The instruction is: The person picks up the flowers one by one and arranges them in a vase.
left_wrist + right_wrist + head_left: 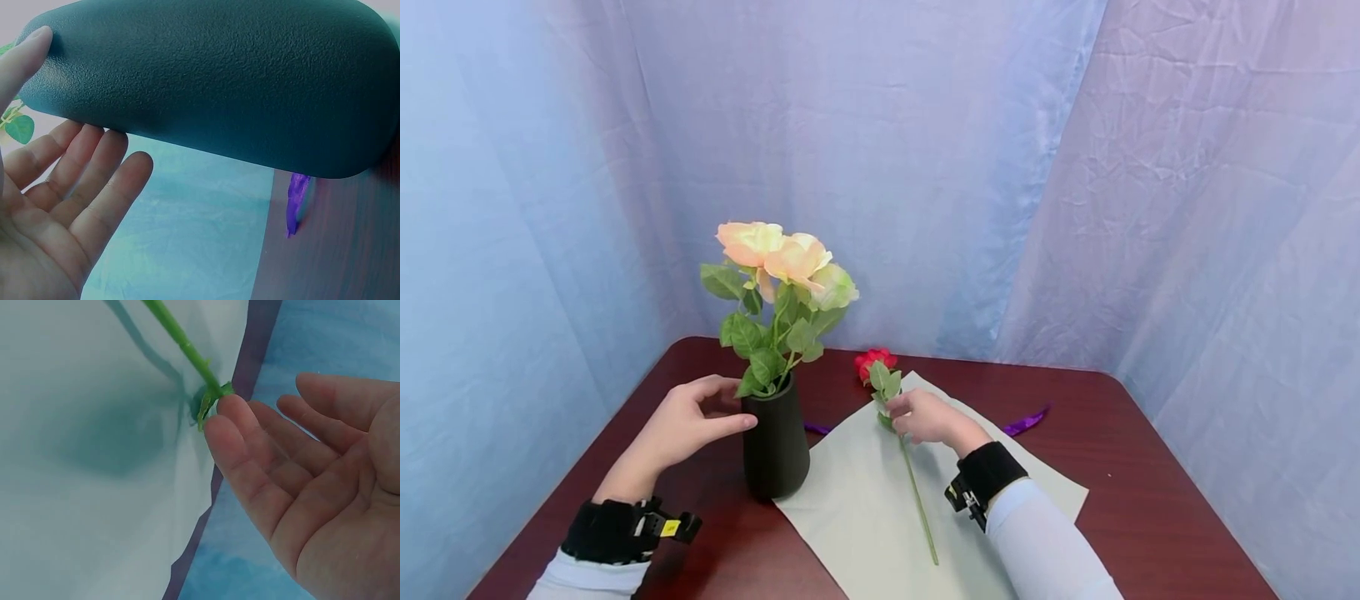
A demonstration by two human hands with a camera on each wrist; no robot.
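A dark textured vase (775, 454) stands on the table and holds peach and cream flowers (778, 260) with green leaves. My left hand (736, 406) is at the vase's left side near its rim. Its thumb (28, 56) touches the vase (206, 81) while the other fingers (103, 181) stay straight and apart from it. A red rose (874, 362) lies on pale green paper (865, 508), its stem (919, 500) running toward me. My right hand (901, 417) rests over the stem below the bloom. Its straight fingertips (228, 422) touch a small leaf on the stem (181, 344).
The dark red table (1150, 500) is backed by blue-violet curtains (1075, 167) on three sides. A purple ribbon (1026, 422) lies behind the paper on the right, and a bit of it (816, 429) shows beside the vase.
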